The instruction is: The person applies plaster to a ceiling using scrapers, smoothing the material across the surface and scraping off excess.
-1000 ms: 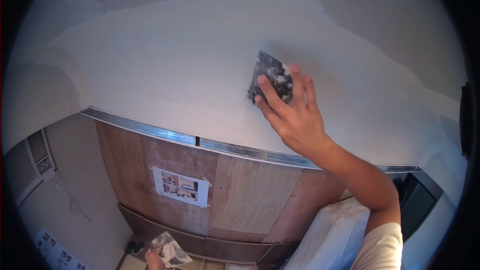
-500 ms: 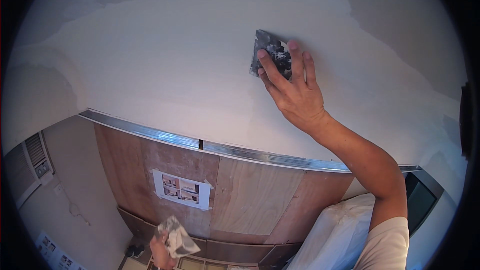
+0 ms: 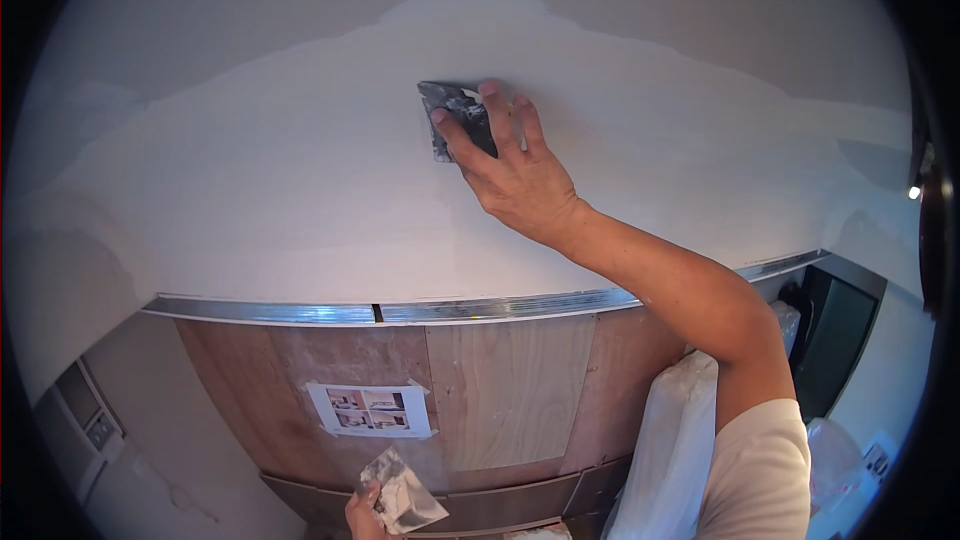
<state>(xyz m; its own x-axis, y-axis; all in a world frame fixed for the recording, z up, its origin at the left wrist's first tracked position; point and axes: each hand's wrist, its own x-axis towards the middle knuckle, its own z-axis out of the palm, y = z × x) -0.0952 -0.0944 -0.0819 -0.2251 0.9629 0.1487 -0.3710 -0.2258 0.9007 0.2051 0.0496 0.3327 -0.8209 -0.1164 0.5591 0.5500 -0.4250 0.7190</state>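
A dark flat square blade point(image 3: 465, 110) lies against pale plaster point(image 3: 300, 160) under the right hand point(image 3: 525, 183), above a long silvery metal track point(image 3: 270, 313), below which a white rectangular paper point(image 3: 370, 411) is on brown wooden panels point(image 3: 515, 390), above a pale-smeared square metal plate point(image 3: 412, 502) in the left hand point(image 3: 363, 516).

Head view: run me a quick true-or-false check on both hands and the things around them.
1. The right hand holds a dark, smeared blade at the white surface. True.
2. The left hand is empty. False: the left hand holds a metal plate with pale paste on it.
3. A paper sheet with pictures is fixed to the wood panels. True.
4. The left hand is higher in the view than the right. False: it is well below.
5. The metal track runs above the paper sheet. True.
6. The white covered bundle is left of the paper sheet. False: the bundle is to its right.
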